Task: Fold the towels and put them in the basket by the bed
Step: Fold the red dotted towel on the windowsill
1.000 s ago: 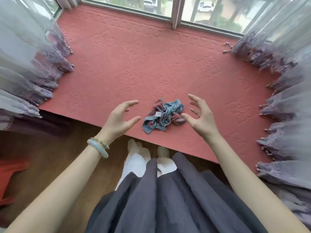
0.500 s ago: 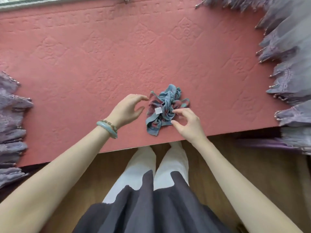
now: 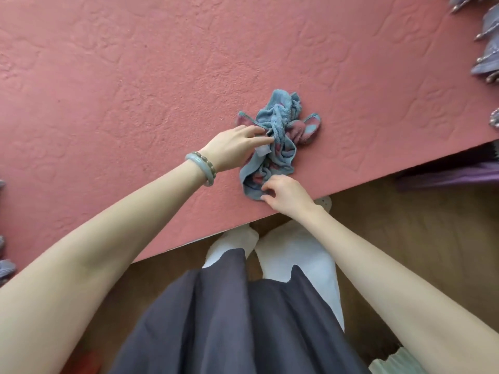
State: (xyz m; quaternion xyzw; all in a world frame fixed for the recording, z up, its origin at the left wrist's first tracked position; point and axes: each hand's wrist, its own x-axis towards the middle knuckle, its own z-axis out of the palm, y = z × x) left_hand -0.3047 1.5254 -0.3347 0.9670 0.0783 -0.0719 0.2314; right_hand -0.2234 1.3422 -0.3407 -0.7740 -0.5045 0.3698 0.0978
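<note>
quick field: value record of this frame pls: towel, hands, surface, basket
towel: blue and pink, crumpled, not yet folded
surface: red mat, towel near its front edge
left hand: fingers on towel's left side, by the white tag
right hand: pinching towel's near corner
left wrist: bangle
basket: not in view

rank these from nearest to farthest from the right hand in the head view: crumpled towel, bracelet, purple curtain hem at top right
1. crumpled towel, touching the right hand at its near corner.
2. bracelet, on the left wrist, across the towel.
3. purple curtain hem, far up at the right edge.
</note>
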